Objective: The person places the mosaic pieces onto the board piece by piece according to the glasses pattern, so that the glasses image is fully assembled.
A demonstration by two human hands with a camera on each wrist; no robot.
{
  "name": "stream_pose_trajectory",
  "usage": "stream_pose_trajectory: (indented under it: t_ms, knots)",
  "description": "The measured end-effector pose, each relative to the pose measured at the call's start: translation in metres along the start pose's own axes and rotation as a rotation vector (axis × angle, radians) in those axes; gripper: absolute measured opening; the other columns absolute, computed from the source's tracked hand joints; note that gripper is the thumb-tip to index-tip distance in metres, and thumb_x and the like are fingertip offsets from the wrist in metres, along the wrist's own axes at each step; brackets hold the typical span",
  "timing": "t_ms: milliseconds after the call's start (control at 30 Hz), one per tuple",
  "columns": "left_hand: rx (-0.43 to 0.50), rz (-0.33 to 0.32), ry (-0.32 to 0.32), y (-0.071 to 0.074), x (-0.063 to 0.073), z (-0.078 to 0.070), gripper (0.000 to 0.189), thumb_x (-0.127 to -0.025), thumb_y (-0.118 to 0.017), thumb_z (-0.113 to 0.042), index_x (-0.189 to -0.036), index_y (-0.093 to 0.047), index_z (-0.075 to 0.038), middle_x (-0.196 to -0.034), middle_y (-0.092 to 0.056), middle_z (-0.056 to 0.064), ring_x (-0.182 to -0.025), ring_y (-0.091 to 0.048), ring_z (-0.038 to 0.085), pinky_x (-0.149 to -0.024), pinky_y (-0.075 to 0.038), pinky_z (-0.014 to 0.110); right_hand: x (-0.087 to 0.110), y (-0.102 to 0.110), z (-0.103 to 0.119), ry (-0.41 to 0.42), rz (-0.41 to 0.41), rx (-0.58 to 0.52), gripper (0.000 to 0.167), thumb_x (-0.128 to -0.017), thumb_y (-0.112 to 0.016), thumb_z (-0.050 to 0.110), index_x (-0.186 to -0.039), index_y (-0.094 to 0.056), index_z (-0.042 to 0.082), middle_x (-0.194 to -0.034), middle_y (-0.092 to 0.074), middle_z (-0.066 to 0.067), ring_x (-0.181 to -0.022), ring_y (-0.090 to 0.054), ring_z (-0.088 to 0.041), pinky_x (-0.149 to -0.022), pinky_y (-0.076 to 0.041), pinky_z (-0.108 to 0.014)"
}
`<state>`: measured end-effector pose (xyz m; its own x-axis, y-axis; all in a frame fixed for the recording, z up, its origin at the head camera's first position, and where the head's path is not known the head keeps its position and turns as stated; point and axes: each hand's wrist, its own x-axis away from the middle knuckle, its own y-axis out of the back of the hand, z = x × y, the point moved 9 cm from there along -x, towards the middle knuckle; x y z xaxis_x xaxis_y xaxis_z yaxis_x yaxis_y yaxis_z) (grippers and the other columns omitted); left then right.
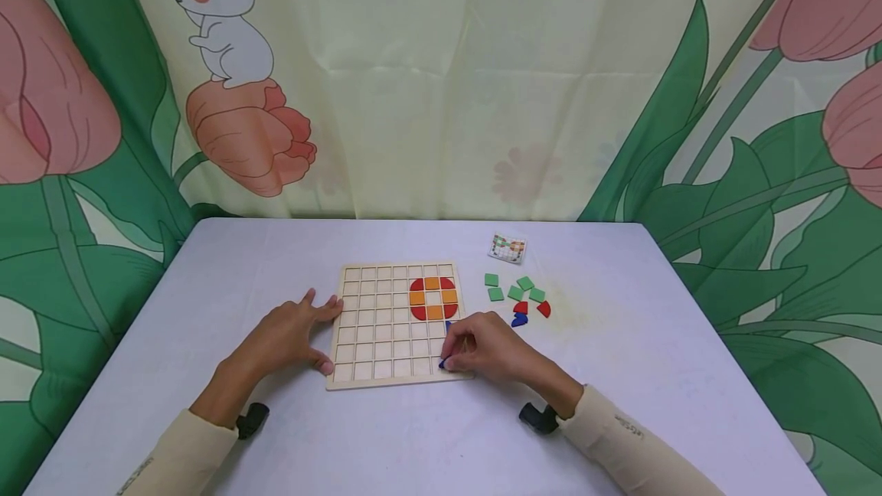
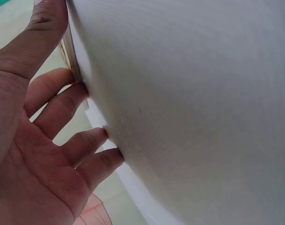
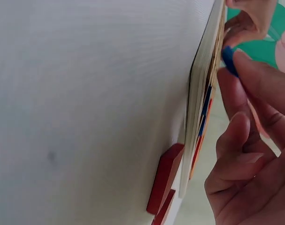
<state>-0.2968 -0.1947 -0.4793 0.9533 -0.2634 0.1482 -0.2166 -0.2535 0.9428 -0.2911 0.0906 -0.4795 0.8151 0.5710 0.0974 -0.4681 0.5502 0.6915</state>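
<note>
A wooden grid board (image 1: 383,327) lies on the white table. My left hand (image 1: 292,331) rests at its left edge, fingers spread, index fingertip and thumb touching the frame. In the left wrist view the other fingertips of this hand (image 2: 62,140) meet the cloth. Over the board's lower right part, my right hand (image 1: 492,347) pinches a small blue piece (image 3: 229,61) between thumb and fingers. Red rounded corners and orange squares (image 1: 432,283) form a ring in the upper right cells. Another blue piece (image 1: 449,324) sits below the ring, partly hidden by the right hand.
Right of the board lie several green squares (image 1: 515,293), two red quarter-round pieces (image 1: 543,309) and some blue pieces (image 1: 520,320) close together. A small pattern card (image 1: 507,248) lies behind them. A printed curtain (image 1: 441,98) hangs beyond the table's far edge.
</note>
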Motion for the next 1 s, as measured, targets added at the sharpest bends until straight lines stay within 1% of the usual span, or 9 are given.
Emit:
stream_pose_trajectory:
  t_ms: [167,267,367,600,767,1000]
  knots:
    - [-0.005,-0.014,-0.014,0.0,0.0,0.0,0.119,-0.054,-0.1,-0.05,-0.157,-0.052,-0.016,-0.158,-0.037,0.046,-0.13,-0.057,0.063,-0.101,-0.053,0.065,-0.002,-0.001,0.006,0.028,-0.013,0.105,0.017,-0.088,-0.089,0.018,-0.083,-0.079,0.03,-0.08,-0.069,0.02,-0.086,-0.06,-0.01,-0.075,-0.049,-0.028]
    - [-0.011,-0.025,-0.027,0.0,0.0,-0.001,0.118,-0.054,-0.1,-0.05,-0.156,-0.053,-0.015,-0.156,-0.038,0.047,-0.127,-0.058,0.063,-0.099,-0.053,0.065,-0.003,-0.002,0.008,0.038,-0.013,0.153,0.016,-0.088,-0.089,0.02,-0.082,-0.079,0.031,-0.08,-0.069,0.022,-0.087,-0.061,-0.008,-0.077,-0.049,-0.028]
    - [-0.01,-0.024,-0.022,0.0,0.0,-0.001,0.118,-0.055,-0.1,-0.05,-0.157,-0.053,-0.016,-0.156,-0.038,0.046,-0.128,-0.058,0.063,-0.1,-0.054,0.065,-0.005,-0.003,0.01,0.048,-0.005,0.186,0.014,-0.087,-0.09,0.021,-0.082,-0.08,0.03,-0.08,-0.068,0.022,-0.086,-0.06,-0.007,-0.077,-0.049,-0.027]
    - [-0.007,-0.017,-0.014,0.0,0.0,0.001,0.119,-0.054,-0.099,-0.052,-0.157,-0.052,-0.017,-0.157,-0.037,0.046,-0.128,-0.057,0.063,-0.1,-0.053,0.066,-0.01,-0.008,0.015,0.071,0.034,0.196,0.014,-0.088,-0.089,0.017,-0.083,-0.08,0.027,-0.079,-0.068,0.019,-0.085,-0.06,-0.007,-0.076,-0.05,-0.025]
    - [0.0,-0.015,-0.014,-0.003,-0.001,0.002,0.119,-0.056,-0.1,-0.051,-0.158,-0.05,-0.017,-0.158,-0.036,0.046,-0.13,-0.057,0.063,-0.101,-0.052,0.066,-0.011,-0.01,0.016,0.063,0.07,0.204,0.015,-0.088,-0.088,0.015,-0.083,-0.081,0.027,-0.079,-0.067,0.018,-0.084,-0.06,-0.006,-0.076,-0.05,-0.025]
    - [-0.006,-0.017,-0.012,-0.001,0.0,0.001,0.118,-0.056,-0.1,-0.05,-0.157,-0.051,-0.016,-0.158,-0.037,0.046,-0.13,-0.058,0.062,-0.101,-0.054,0.064,-0.01,-0.01,0.018,0.059,0.067,0.217,0.015,-0.088,-0.088,0.015,-0.083,-0.08,0.027,-0.08,-0.066,0.019,-0.083,-0.06,-0.005,-0.076,-0.05,-0.024]
